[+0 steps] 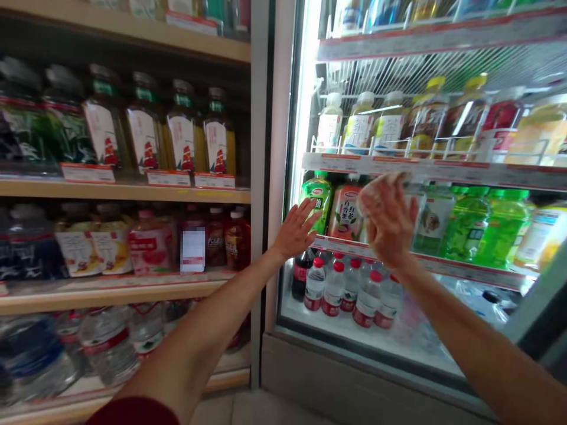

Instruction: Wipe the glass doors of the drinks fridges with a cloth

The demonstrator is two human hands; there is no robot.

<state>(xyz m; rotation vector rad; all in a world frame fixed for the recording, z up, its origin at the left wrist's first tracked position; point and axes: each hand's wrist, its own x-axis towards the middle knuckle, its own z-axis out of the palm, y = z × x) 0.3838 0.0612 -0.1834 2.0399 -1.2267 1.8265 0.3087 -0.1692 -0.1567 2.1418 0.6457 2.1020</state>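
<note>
My left hand (296,230) reaches to the left side of the lit drinks fridge, its fingers spread and nothing in it. It is nearest to a green-labelled bottle (318,193) and seems to rest against the glass front; contact is hard to confirm. Slightly blurred, my right hand (392,227) is raised further right with a pale cloth (371,193) bunched under its fingers. Behind that hand stands a red-labelled tea bottle (345,213), with green drink bottles (467,224) to its right. Both forearms stretch forward from the bottom of the view.
Left of the fridge, wooden shelves (133,188) carry rows of bottled drinks and price tags. A grey post (261,177) separates shelves and fridge. Small red-capped water bottles (334,289) stand on the fridge's bottom level. Floor tiles (248,408) show below.
</note>
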